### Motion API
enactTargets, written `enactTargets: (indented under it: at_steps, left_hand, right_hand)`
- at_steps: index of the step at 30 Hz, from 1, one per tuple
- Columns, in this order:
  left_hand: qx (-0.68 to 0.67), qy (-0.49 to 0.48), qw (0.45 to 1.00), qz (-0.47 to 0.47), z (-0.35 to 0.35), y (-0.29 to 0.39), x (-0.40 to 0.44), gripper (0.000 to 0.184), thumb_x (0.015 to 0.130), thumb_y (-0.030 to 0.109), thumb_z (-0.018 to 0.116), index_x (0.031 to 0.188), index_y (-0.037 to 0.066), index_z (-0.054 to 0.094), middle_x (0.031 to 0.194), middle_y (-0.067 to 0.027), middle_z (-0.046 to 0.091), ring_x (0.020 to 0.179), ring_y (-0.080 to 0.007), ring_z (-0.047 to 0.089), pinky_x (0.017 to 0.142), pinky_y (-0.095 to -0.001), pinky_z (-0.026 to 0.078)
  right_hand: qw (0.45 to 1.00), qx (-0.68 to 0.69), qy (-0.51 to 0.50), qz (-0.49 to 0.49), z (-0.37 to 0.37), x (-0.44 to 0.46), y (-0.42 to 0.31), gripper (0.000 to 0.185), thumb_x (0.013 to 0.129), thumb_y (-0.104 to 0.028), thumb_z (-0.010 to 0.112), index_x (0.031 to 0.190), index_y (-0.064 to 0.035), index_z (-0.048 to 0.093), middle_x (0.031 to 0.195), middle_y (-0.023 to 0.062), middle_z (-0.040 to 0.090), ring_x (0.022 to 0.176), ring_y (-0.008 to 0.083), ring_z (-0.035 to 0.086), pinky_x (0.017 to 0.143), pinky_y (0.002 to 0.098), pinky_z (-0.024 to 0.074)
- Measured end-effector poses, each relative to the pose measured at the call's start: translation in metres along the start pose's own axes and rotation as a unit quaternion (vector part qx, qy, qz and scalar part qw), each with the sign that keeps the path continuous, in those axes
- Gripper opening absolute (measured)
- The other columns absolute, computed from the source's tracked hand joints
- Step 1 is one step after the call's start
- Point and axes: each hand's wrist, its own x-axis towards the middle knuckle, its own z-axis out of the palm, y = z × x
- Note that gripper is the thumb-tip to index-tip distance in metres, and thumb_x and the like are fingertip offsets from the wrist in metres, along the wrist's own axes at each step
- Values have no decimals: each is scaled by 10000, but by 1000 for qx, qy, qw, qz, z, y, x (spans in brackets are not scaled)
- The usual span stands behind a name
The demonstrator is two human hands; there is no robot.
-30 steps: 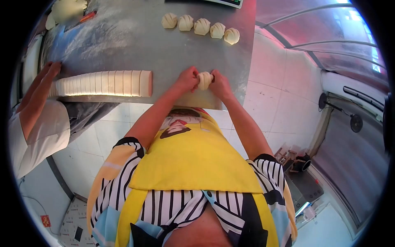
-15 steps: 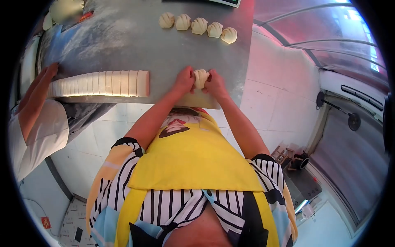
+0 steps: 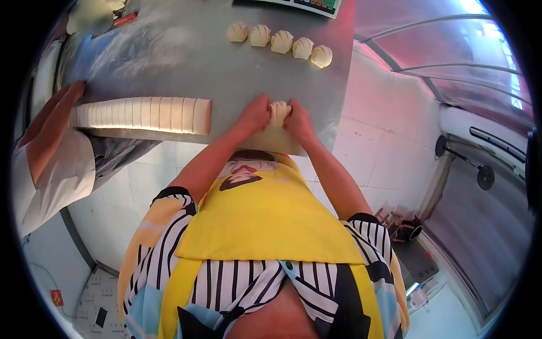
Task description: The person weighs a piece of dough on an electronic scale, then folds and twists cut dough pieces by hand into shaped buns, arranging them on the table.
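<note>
My left hand [image 3: 256, 115] and my right hand [image 3: 299, 122] pinch a pale, ridged dough bun [image 3: 279, 113] from both sides, close to the table's front edge. Both hands have their fingers closed; the fingertips are partly hidden against the dough. Left of them lies a long dough log [image 3: 147, 115] cut crosswise into many slices that still stand together. Farther back, several shaped dough buns [image 3: 282, 42] with the same folded ridges sit in a slanting row.
The metal table [image 3: 186, 62] has flour smeared over its left part. A scale [image 3: 316, 4] with a keypad stands at the back edge. On the far left, another person's hand [image 3: 76, 90] rests by the log's end. A fan [image 3: 484, 176] is at the right.
The bun between my hands looks a little squatter than before. My view has shifted slightly, so the table and what lies on it appear farther right and lower.
</note>
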Motion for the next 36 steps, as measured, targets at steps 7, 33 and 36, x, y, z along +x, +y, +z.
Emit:
enactTargets:
  at_steps: [7, 33, 36]
  left_hand:
    - [50, 11, 998, 41, 11, -26, 9, 159, 767, 104, 563, 836, 9, 456, 690, -209, 571, 528, -314, 594, 541, -422, 475]
    - [-307, 113, 945, -25, -105, -18, -55, 217, 848, 143, 588, 1003, 10, 515, 680, -70, 601, 512, -119, 580, 445, -233, 444]
    - [-285, 63, 952, -89, -112, -27, -86, 163, 852, 142, 578, 938, 9, 540, 681, -71, 602, 505, -121, 577, 442, -232, 439]
  right_hand:
    - [997, -48, 61, -27, 7, -5, -3, 206, 730, -57, 568, 911, -30, 471, 759, 226, 589, 721, 423, 579, 587, 439, 453]
    - [979, 172, -39, 106, -95, 14, -7, 246, 834, -49, 554, 1075, -12, 583, 680, 32, 558, 502, 84, 472, 466, 232, 412]
    - [981, 89, -156, -73, -20, 22, -63, 440, 752, -269, 694, 1065, 18, 579, 760, 67, 571, 700, 162, 547, 649, 295, 457]
